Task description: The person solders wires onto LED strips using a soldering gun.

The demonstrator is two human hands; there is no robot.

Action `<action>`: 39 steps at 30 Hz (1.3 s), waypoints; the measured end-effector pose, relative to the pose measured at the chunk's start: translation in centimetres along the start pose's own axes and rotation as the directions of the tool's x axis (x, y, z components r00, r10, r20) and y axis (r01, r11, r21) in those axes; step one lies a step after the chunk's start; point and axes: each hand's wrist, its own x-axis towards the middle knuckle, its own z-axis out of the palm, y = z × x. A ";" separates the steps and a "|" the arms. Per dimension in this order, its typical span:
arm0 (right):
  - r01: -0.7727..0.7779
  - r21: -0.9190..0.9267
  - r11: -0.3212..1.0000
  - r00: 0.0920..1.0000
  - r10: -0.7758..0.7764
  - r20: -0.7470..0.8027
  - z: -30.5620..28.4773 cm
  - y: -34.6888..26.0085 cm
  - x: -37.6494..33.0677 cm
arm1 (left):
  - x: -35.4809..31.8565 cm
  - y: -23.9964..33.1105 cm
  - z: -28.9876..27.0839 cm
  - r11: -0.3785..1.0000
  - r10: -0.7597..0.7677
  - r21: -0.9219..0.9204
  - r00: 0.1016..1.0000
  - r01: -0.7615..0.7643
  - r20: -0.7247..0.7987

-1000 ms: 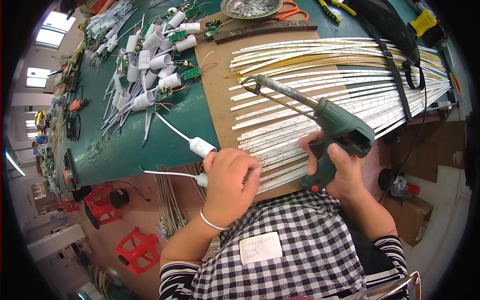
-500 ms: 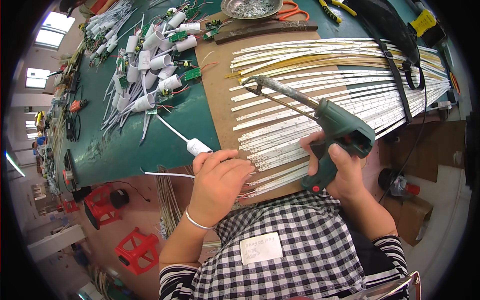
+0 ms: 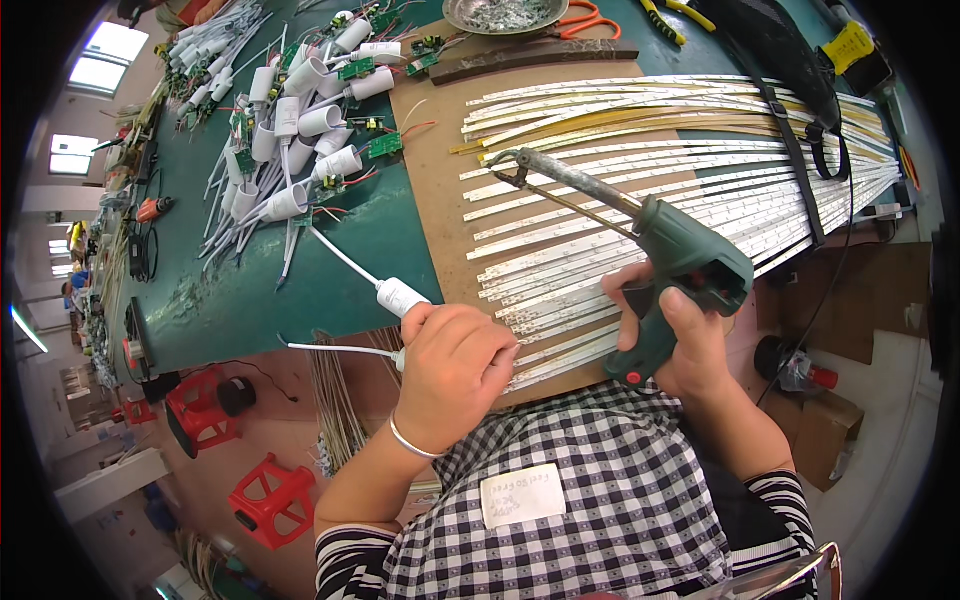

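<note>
My right hand (image 3: 690,340) is wrapped round the grip of a dark green soldering gun (image 3: 695,250), with fingers at its trigger. The gun's metal barrel points up and left, its bent tip above the strips. My left hand (image 3: 455,365) is closed near the board's front left corner, thumb and fingers together; what is between them is hidden. Against its fingers lies a white lamp end cap (image 3: 398,297) on a white cable. Beneath that hand, a second white cable (image 3: 340,348) runs left past the table edge. White LED strips (image 3: 560,310) lie side by side just right of it.
A brown board (image 3: 435,190) lies under the strips. Several white caps with cables and green circuit boards (image 3: 385,146) are heaped at the left. A dark bar (image 3: 535,63), a metal bowl (image 3: 505,14), orange scissors (image 3: 590,22) and yellow-handled pliers (image 3: 665,22) lie behind. Red stools (image 3: 275,500) stand on the floor.
My left hand's fingers have curled in, and the hand has turned slightly. The nearby cap has shifted a little right, and the second cable's end now shows. The soldering gun has hardly moved.
</note>
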 end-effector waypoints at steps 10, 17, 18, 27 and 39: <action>0.001 -0.008 1.000 1.000 -0.001 -0.005 -0.2 0.1 0.0 | 0.5 0.3 0.7 0.995 -0.012 0.096 0.998 0.006 0.060; 0.003 0.014 1.000 1.000 -0.003 -0.008 -0.1 0.2 0.0 | 0.5 0.1 0.6 0.995 -0.010 0.101 0.996 0.002 0.084; 0.001 0.020 1.000 1.000 0.000 -0.011 -0.1 0.2 0.0 | 0.5 0.1 0.6 0.996 -0.022 0.085 0.996 0.014 0.090; -0.004 0.014 1.000 1.000 0.004 0.008 -0.3 0.2 0.0 | 0.8 0.1 0.7 0.995 -0.021 0.096 0.995 0.012 0.093; 0.086 -0.086 0.993 0.996 -0.087 -0.001 -0.6 -0.9 -2.8 | 0.2 -0.2 0.9 0.997 -0.044 0.062 0.994 0.038 0.098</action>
